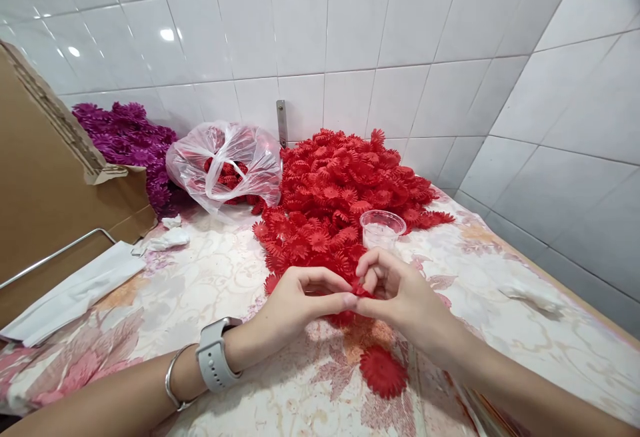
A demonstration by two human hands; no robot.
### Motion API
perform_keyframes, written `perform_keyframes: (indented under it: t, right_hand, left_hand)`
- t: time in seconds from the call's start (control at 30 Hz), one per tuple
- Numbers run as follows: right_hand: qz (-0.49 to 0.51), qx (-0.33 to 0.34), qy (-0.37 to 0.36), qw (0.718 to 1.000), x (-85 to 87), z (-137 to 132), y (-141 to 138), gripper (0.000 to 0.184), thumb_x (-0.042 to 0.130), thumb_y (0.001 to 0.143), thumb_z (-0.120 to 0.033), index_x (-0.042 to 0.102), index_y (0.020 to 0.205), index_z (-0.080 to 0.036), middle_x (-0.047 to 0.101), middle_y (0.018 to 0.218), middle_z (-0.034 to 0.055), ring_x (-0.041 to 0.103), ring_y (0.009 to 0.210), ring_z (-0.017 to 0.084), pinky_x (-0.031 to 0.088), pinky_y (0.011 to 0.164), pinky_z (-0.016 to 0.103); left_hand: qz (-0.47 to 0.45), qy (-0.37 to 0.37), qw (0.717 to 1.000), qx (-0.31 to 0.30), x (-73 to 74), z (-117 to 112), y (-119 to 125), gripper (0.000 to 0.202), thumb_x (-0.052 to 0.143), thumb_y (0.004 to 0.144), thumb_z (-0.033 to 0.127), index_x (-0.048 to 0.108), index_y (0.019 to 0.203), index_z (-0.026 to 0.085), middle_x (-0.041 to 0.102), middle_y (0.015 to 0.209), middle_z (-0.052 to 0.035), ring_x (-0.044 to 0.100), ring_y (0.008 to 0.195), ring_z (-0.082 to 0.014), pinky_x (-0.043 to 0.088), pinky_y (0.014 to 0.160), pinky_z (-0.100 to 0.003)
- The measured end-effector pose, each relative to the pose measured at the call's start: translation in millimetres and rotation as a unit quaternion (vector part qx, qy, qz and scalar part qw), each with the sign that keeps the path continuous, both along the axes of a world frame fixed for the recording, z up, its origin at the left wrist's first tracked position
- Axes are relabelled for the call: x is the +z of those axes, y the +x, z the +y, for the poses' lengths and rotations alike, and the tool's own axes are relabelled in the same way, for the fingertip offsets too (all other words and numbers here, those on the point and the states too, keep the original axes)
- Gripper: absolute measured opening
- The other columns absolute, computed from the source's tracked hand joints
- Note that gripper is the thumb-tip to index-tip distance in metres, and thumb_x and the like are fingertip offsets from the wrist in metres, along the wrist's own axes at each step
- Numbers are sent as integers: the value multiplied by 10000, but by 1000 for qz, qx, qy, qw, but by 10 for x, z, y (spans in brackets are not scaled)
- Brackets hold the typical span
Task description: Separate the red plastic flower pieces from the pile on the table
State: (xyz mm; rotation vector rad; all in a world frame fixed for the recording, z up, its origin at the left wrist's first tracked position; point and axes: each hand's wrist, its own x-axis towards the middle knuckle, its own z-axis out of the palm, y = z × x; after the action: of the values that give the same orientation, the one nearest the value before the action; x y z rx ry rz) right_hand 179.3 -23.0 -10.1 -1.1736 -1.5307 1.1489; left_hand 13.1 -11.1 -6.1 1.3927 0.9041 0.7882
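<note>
My left hand (311, 295) and my right hand (393, 290) meet fingertip to fingertip in front of a heap of red artificial flowers (345, 184). Between their pinched fingers is a small red flower piece (361, 290), mostly covered by the fingers. A single flat red flower (384, 371) lies on the cloth just below my right hand. Right behind that hand stands a clear plastic cup (383, 227) with something whitish inside, against the heap's edge.
Left of the heap sits a clear plastic bag (230, 167) with red flowers inside. Purple flowers (130, 140) are piled behind a cardboard box (55, 177). White paper (75, 290) and crumpled tissue (170, 239) lie at left, another tissue (533, 297) at right. A tiled wall (300, 30) bounds the back.
</note>
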Motion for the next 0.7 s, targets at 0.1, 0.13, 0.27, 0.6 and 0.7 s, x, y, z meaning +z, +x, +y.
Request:
perform_keyframes:
  t: [0.1,0.13,0.27,0.6,0.7]
  right_hand:
    - [3,29,24,999,0,-40,-41,232,670,658,-182,500,813,-212,530,673,-45,526,639,117,413,563,228]
    - [19,35,21,999,3,-41,-48,238,677,663,-193,506,827,-215,545,695,-39,541,663,123,426,584,235]
    - [119,-15,3,993,41,27,-1,264,724,646,-288,529,810,-218,539,657,-55,538,612,101,430,561,218]
    - [193,-46,-79,977,143,108,108,327,637,748,-411,615,993,-197,603,1159,86,535,1106,216,390,986,377]
    - [254,-14,-121,960,155,102,77,338,501,838,-433,610,1029,-177,548,1250,110,501,1161,216,360,1028,373]
  left_hand:
    - [-52,-65,996,-10,12,7,12,99,709,631,220,646,658,149,606,652,3,542,617,-108,414,623,-236]
    - [-70,-84,994,-9,18,9,16,107,709,631,222,637,646,144,598,638,4,534,601,-101,406,613,-231]
    - [-134,-106,985,9,34,38,12,174,728,616,259,616,672,138,583,654,2,527,618,-96,394,627,-224]
    - [130,282,934,179,1,223,-145,101,568,721,129,531,792,191,566,848,-1,530,806,-147,406,724,-269]
    - [186,360,897,174,21,187,-135,150,526,747,102,534,862,199,564,934,-19,518,905,-170,394,802,-297]
